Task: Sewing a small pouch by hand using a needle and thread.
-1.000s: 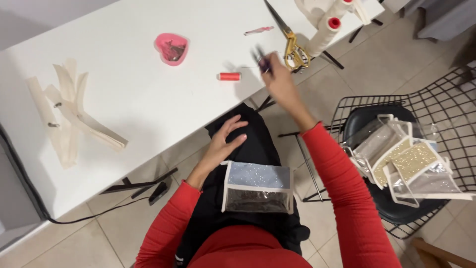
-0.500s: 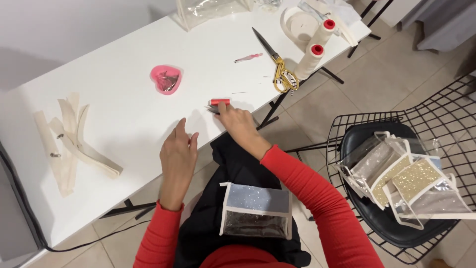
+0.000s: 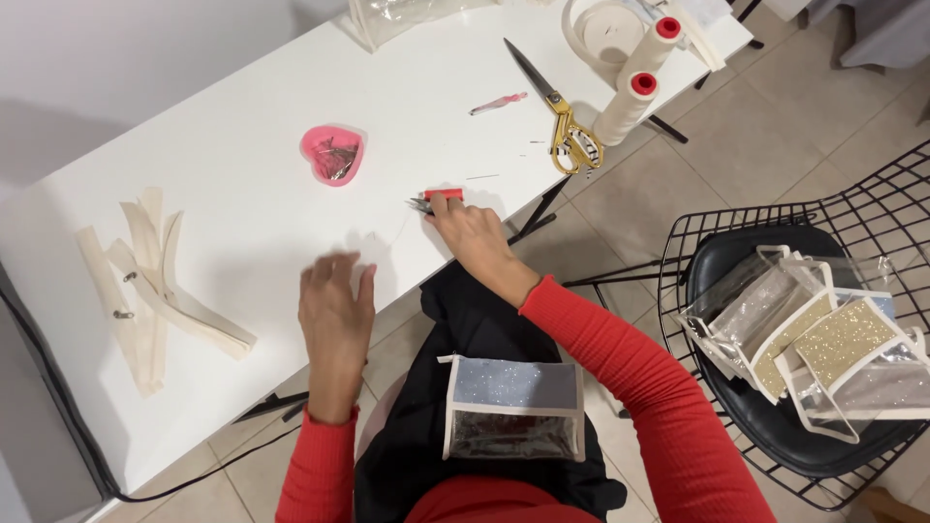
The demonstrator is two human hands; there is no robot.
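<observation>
The white table [image 3: 242, 203] carries cream zipper strips [image 3: 145, 281], a pink heart-shaped dish [image 3: 332, 155], gold-handled scissors [image 3: 557, 111], two thread cones [image 3: 635, 82] and a small red spool [image 3: 446, 195].

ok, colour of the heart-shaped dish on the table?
Pink heart-shaped dish, holding small metal bits; head view shows it best.

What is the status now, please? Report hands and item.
Right hand on small red tool, grip unclear. Left hand open, flat on white table. Nothing between them.
</observation>
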